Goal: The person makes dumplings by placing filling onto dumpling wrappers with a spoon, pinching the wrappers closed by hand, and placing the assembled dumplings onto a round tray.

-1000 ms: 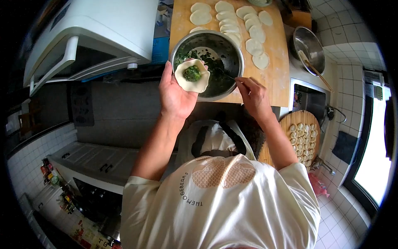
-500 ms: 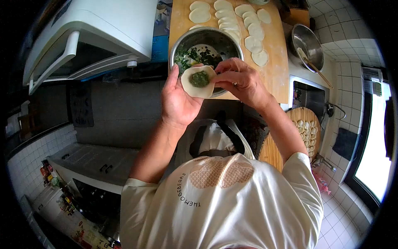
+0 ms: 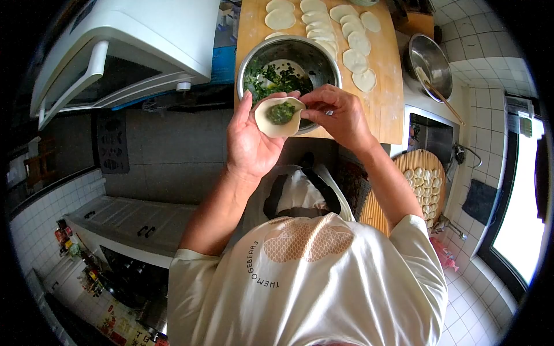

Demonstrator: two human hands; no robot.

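A round dumpling wrapper (image 3: pixel 265 123) lies across the fingers of my left hand (image 3: pixel 250 144), whose palm faces up and whose thumb points away from me. On the wrapper sits a mound of green filling (image 3: pixel 281 113), slightly off centre. My right hand (image 3: pixel 337 115) pinches the wrapper's right edge between thumb and fingers. Both hands are above the near rim of a steel mixing bowl (image 3: pixel 247 62), which contains chopped greens (image 3: pixel 283 79). The fingers under the wrapper are partly hidden.
The bowl stands on a wooden board (image 3: pixel 382 109) with several flat wrappers (image 3: pixel 356 60) in overlapping rows. A second steel bowl (image 3: pixel 416 52) with chopsticks (image 3: pixel 443 102) is at the right, near the sink (image 3: pixel 431 130). A woven tray (image 3: pixel 378 207) carries rows of folded dumplings (image 3: pixel 426 187).
The wrapper's far right edge has lifted and curls a little around the filling. Both hands stay close to where they were over the bowl's near rim.
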